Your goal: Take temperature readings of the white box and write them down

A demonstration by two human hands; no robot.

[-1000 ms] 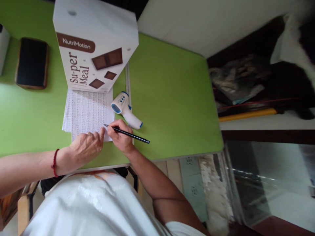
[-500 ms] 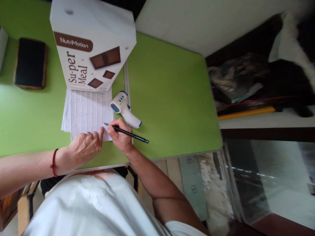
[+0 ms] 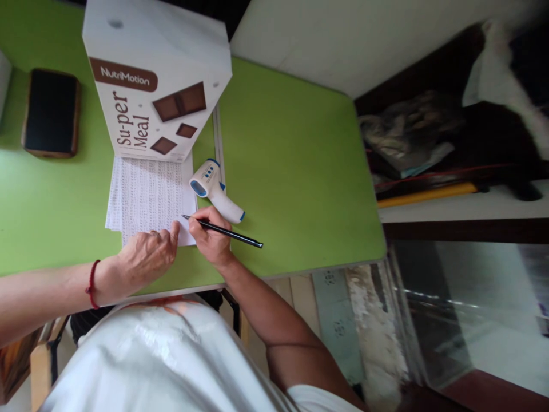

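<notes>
My right hand (image 3: 211,236) grips a black pen (image 3: 234,233) between thumb and fingers. The pen's tip is at the right part of a white paper sheet (image 3: 148,191) covered in dense rows of small writing, too small to read. On the sheet's lower edge rests my left hand (image 3: 148,256), its index finger stretched out near the pen tip and the other fingers bent; it holds nothing. A red bracelet (image 3: 91,284) circles the left wrist. Just beyond my right hand lies a white and blue infrared thermometer (image 3: 217,190), partly over the sheet's edge.
A tall white box (image 3: 141,46) with brown print stands on the papers' far end, hiding part of them. At the left of the green table (image 3: 295,171) lies a dark brown-edged block-like object (image 3: 51,111). Right of the table is a shelf with a yellow rod (image 3: 429,195).
The pen's rear end has swung slightly to the right in my right hand. My left hand stays in place on the paper. The whole view has shifted a little.
</notes>
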